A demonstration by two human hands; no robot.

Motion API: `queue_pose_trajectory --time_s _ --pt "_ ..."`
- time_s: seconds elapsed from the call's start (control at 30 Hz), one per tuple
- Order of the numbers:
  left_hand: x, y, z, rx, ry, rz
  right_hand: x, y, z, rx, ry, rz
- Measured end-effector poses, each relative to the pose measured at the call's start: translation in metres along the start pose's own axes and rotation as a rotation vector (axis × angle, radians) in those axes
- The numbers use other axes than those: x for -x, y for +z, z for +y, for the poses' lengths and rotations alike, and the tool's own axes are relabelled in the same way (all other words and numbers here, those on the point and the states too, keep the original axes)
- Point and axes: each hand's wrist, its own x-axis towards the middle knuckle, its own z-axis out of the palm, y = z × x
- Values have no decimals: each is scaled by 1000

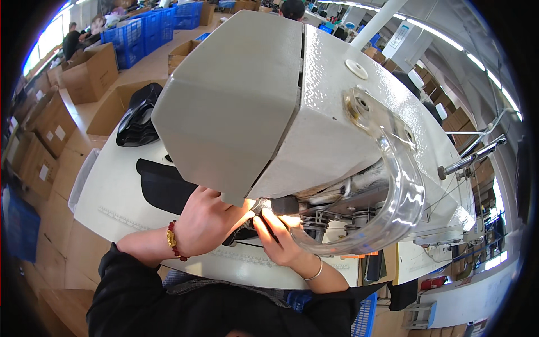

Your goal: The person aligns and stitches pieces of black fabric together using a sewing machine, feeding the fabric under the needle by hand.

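A large grey-white sewing machine [236, 101] fills the middle of the view, its head hiding part of the needle area. Under the lit needle area lies a small black fabric piece [245, 232]. My left hand [205, 222], with a red beaded bracelet on the wrist, grips that piece from the left; the machine head covers some of its fingertips. From the right, my right hand [281, 244] closes its fingers on the same piece, close to the needle area. A larger black fabric panel [163, 186] rests on the table beyond my left hand.
A clear curved plastic guard [407, 191] arches right of my right hand. Stacked black moulded pieces [137, 118] lie at the table's far left edge. A phone [374, 266] sits at the right. Cardboard boxes [90, 73] and blue crates [126, 42] stand on the floor beyond.
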Motion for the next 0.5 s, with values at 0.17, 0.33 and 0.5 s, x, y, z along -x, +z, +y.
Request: queue_pose_trajectory --time_s 0.17,0.33,0.5 --pt "-6 -16 3 -55 62 -35 -3 -10 0 136 -106 -46" --pt "-24 -56 -30 254 126 -423 -6 -12 -2 110 -70 -43" --pt "-24 -63 -51 478 123 -660 14 3 -5 70 -1 53"
